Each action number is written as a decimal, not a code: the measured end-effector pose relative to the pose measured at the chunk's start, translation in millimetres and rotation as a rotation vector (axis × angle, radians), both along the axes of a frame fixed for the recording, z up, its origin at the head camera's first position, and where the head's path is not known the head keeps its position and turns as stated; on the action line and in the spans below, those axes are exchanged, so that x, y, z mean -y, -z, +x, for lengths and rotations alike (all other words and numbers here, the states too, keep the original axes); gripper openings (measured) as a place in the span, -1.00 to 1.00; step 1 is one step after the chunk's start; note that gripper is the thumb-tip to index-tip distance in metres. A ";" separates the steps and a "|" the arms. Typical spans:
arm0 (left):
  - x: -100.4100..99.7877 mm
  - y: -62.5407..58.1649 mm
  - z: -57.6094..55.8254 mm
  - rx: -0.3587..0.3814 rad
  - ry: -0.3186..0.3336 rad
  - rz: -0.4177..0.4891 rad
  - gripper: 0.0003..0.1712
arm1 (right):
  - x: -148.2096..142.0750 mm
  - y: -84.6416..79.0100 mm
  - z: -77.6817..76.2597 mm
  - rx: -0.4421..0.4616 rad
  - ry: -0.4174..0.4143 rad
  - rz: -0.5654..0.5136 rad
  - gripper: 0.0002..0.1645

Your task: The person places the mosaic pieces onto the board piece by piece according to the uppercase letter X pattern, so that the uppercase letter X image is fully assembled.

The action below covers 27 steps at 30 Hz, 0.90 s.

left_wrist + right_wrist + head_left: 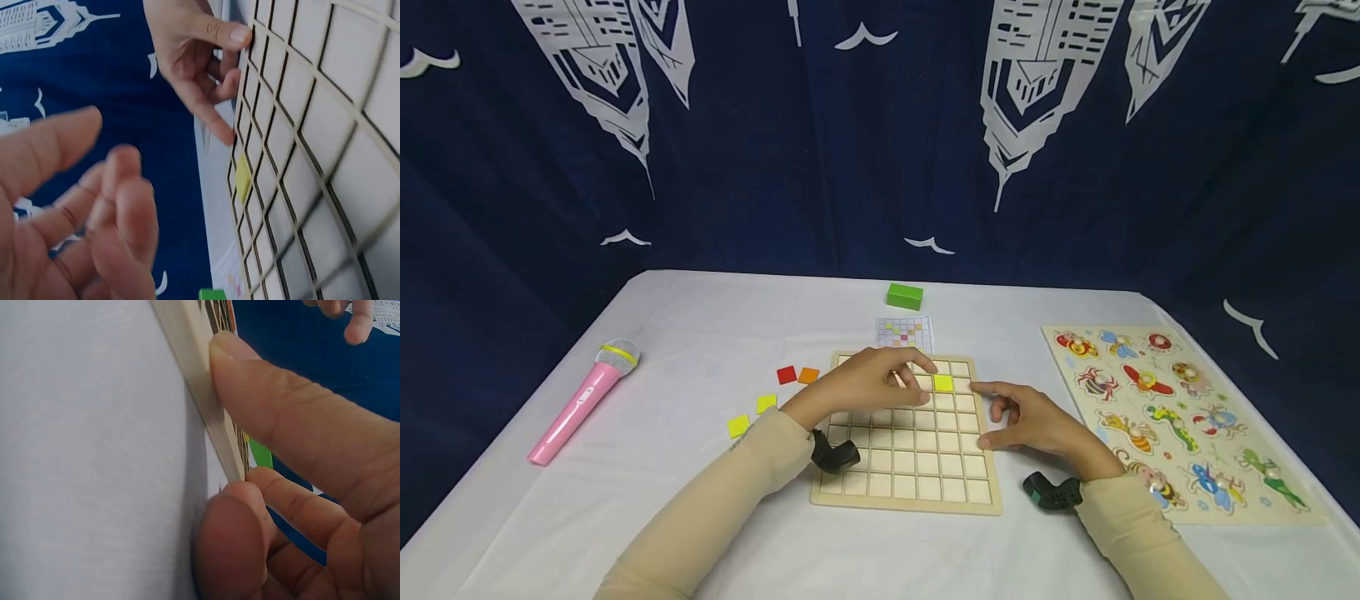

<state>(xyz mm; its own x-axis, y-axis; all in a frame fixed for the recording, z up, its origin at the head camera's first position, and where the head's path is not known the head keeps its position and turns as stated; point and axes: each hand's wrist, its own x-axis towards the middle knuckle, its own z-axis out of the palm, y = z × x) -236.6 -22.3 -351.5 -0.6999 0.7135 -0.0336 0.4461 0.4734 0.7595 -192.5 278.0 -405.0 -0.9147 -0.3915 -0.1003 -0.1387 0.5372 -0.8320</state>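
A wooden grid board [917, 505] lies on the table, and a single yellow square tile [943, 383] sits in one of its upper right cells. Above the board hovers my left hand [872, 382], thumb and fingers apart with nothing between them, as the left wrist view [81, 212] also shows. My right hand [1037, 421] touches the board's right edge with its thumb and extended index finger; its other fingers bend beside the edge. In the right wrist view the thumb [281, 406] rests on the wooden rim [206, 394].
Left of the board lie a red tile [786, 375], an orange tile [808, 375] and yellow tiles [738, 426]. A patterned card [904, 333] and a green block [905, 297] are behind it. A pink microphone [580, 404] lies left, an insect puzzle board [1180, 417] right.
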 end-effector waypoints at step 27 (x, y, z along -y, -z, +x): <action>109.9 1.1 -18.8 0.056 -0.141 0.244 -0.56 | 0.5 -0.7 1.5 0.005 0.008 0.002 0.04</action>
